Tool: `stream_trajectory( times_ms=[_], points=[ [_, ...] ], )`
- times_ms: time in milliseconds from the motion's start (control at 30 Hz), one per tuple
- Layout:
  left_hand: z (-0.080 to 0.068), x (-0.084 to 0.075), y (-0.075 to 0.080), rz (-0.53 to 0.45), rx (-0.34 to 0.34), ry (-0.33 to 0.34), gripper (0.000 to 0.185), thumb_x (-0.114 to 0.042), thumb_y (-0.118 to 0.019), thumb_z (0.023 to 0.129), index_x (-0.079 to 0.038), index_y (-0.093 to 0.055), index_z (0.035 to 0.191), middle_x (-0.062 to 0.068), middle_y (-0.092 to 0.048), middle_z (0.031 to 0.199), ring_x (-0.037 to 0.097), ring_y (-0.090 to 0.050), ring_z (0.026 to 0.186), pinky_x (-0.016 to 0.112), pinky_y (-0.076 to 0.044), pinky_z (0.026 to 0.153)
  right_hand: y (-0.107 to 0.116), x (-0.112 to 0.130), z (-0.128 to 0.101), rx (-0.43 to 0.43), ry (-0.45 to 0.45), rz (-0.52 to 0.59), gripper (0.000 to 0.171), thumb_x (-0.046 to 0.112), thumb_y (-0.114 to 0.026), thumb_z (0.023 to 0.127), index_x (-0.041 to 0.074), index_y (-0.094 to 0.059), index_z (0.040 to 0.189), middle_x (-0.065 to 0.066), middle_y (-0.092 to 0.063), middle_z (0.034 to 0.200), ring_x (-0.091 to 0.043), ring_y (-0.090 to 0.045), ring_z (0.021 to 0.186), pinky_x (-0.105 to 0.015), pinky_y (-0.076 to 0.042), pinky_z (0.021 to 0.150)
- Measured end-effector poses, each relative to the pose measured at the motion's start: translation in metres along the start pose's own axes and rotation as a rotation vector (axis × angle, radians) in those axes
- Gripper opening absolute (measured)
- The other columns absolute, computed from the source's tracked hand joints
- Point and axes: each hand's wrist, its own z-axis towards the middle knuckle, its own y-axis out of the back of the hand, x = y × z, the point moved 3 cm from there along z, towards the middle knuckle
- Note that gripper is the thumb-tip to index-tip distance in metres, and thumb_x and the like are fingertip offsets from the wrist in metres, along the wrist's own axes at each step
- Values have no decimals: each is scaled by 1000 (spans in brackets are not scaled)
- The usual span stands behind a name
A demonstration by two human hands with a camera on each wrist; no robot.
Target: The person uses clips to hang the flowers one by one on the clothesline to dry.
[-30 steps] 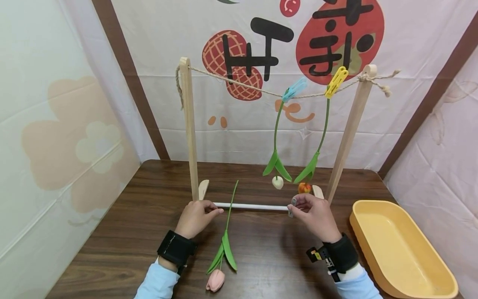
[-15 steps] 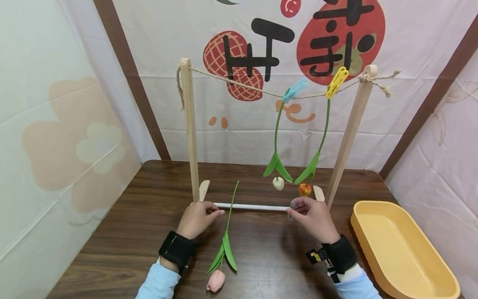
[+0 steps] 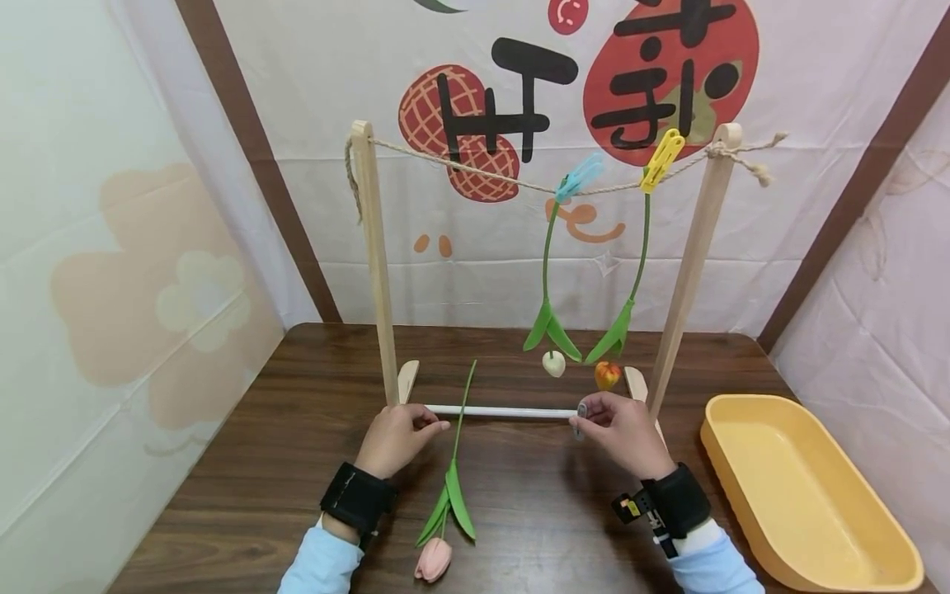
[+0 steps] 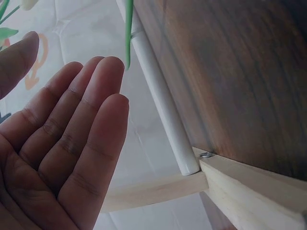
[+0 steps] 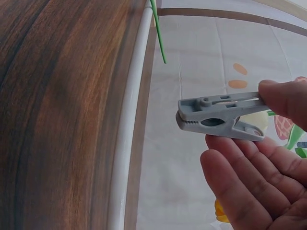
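A pink tulip [image 3: 449, 492] lies on the dark wooden table [image 3: 252, 462], with its stem crossing the white rod [image 3: 505, 411] of a wooden drying rack [image 3: 374, 264]. My left hand [image 3: 417, 426] rests by the rod just left of the stem. Its palm is open and its fingers [image 4: 91, 124] are straight, holding nothing. My right hand [image 3: 594, 414] pinches a grey clothespin [image 5: 218, 117] between thumb and fingers at the rod's right end. Two tulips hang upside down from the rope, one under a blue clothespin [image 3: 581, 176] and one under a yellow clothespin [image 3: 663, 158].
A yellow tray [image 3: 853, 553] stands at the right of the table. The rack's two posts and wooden feet [image 4: 240, 189] stand just beyond my hands. Printed cloth walls close in the back and both sides.
The head view has shifted slightly. Both hands stay where they were, the right still pinching the grey clothespin.
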Motion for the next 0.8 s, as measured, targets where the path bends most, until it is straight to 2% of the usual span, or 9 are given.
stream_trajectory(
  times_ms=[200,467,800],
  points=[
    [-1,3,-2,17,10,-1,15,-30,-78,84,-16,-74,80,-11,-61,67,6,-47,54,27,-41,53,-4,-3,0,22,9,0,16,17,-81,82,8,-69,89,5,-66,78,-9,-64,71,-27,-52,63],
    [7,-2,3,65,41,-47,15,-28,-79,83,-15,-74,78,-9,-62,67,7,-48,53,30,-42,54,-4,-3,0,32,-7,1,16,17,-81,81,9,-69,89,4,-66,78,-9,-64,70,-27,-52,62],
    [23,-10,3,149,151,-107,19,-29,-77,84,-14,-72,75,-10,-60,64,5,-49,53,28,-43,54,-4,0,1,43,-13,-3,16,18,-80,82,8,-69,89,4,-66,78,-9,-64,71,-27,-52,63]
  ],
)
